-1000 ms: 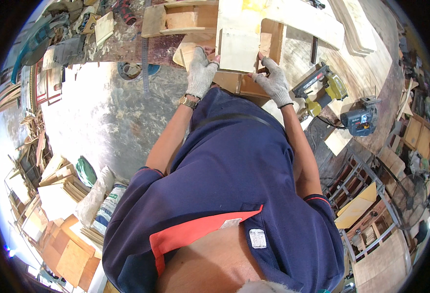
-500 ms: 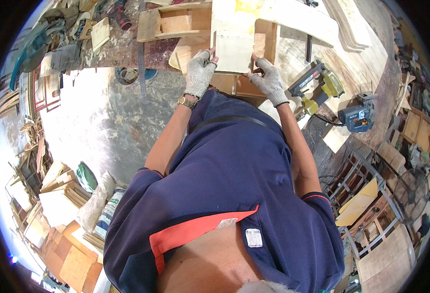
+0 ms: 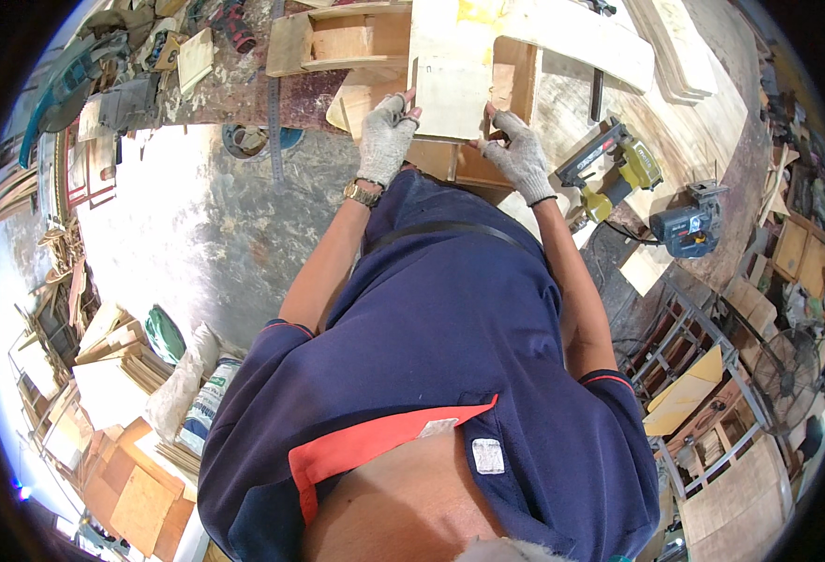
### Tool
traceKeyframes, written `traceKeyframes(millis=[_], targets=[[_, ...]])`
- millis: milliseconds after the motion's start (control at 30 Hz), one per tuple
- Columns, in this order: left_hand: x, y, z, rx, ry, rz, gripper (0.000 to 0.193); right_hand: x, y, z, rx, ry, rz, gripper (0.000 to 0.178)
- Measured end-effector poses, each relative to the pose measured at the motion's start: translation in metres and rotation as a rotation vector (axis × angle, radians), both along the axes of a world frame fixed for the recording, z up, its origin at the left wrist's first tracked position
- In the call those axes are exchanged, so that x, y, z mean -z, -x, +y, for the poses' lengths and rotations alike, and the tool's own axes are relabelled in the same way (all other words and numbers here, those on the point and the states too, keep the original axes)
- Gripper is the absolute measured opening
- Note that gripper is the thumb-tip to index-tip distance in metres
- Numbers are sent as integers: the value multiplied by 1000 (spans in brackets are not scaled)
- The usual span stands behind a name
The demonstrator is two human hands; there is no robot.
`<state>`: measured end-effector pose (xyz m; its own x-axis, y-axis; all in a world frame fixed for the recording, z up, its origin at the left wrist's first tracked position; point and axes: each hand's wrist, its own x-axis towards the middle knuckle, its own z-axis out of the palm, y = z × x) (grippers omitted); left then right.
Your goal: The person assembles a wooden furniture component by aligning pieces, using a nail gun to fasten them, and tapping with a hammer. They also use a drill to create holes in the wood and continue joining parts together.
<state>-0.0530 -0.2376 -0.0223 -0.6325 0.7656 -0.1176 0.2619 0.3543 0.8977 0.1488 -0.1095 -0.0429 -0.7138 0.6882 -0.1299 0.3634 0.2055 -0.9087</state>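
Note:
A pale wooden board (image 3: 453, 98) lies over the near side of a wooden frame with open box-like compartments (image 3: 361, 39). My left hand (image 3: 387, 139), in a grey fingertip-free glove, grips the board's left edge near its front corner, thumb and forefinger showing. On the opposite edge, my right hand (image 3: 518, 155) in a matching glove pinches the board with its fingers curled; some fingertips are hidden beneath. Below the board's front edge, part of the frame's inner wood shows.
Right of my right hand lie a yellow-green nail gun (image 3: 623, 169) and a blue-black jigsaw (image 3: 686, 225) on the worktable. Stacked curved boards (image 3: 675, 56) rest at the far right. A metal ruler (image 3: 275, 103) overhangs the table edge at left. Wood scraps (image 3: 122, 379) pile up at lower left.

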Motion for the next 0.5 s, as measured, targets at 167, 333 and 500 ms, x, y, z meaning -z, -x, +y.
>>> traceKeyframes(millis=[167, 333, 500], targets=[[-2, 0, -1, 9, 37, -4, 37, -4, 1, -1, -9, -22, -30, 70], [-7, -1, 0, 0, 52, -39, 37, -7, 2, 0, -13, -11, -38, 70], [-14, -1, 0, 1, 65, -71, 38, -6, 1, -1, -14, -32, -39, 71]])
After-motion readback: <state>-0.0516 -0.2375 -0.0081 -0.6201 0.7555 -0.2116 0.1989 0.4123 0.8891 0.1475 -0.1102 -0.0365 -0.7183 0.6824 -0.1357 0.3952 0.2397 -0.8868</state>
